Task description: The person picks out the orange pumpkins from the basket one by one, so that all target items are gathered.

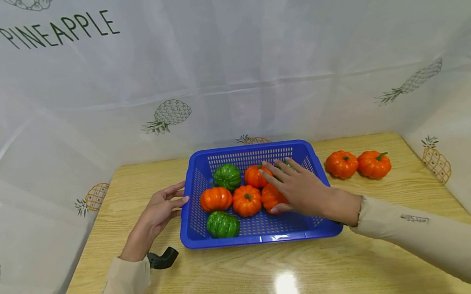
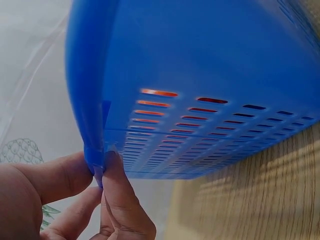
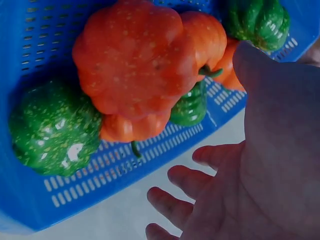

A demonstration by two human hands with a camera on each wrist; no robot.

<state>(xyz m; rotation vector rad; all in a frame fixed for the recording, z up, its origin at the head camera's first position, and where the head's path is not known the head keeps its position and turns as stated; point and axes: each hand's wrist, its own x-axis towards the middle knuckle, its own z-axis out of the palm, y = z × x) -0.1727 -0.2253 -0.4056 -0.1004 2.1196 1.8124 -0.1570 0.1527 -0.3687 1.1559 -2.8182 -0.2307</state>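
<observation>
A blue plastic basket (image 1: 255,239) with slotted walls stands on the table, holding several small orange pumpkins (image 1: 247,201) and green ones (image 1: 223,224). At its left side my left hand (image 1: 160,211) pinches the rim between thumb and fingers, as the left wrist view shows on the blue edge (image 2: 82,95). My right hand (image 1: 303,188) is spread over the basket's right half, fingers extended and palm down, partly hiding an orange pumpkin (image 1: 271,197) and a green one. In the right wrist view its fingers (image 3: 187,180) hold nothing, with the nearest orange pumpkin (image 3: 135,60) beyond the thumb.
Two more orange pumpkins (image 1: 341,164) sit side by side on the wooden table (image 1: 216,285), right of the basket. A black curved object (image 1: 163,258) lies by the left wrist. Behind the table hangs a pale sheet (image 1: 231,70) printed with pineapples.
</observation>
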